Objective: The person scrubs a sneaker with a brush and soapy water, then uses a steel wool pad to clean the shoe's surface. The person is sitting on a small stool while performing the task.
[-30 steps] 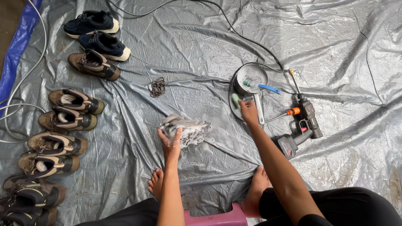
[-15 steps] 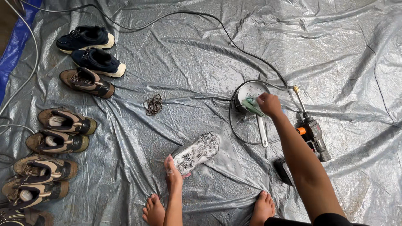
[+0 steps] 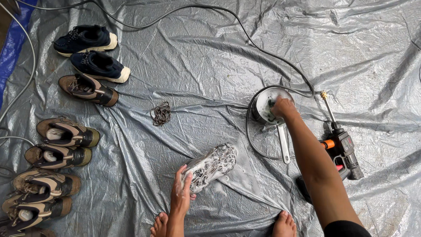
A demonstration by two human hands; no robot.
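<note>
One soapy shoe [image 3: 210, 167], toe up-right

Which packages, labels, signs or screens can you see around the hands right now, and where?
None in view: no package, sign or screen on the grey tarp.
Left hand holds a soapy shoe.
Right hand is in a small metal pan.
</note>
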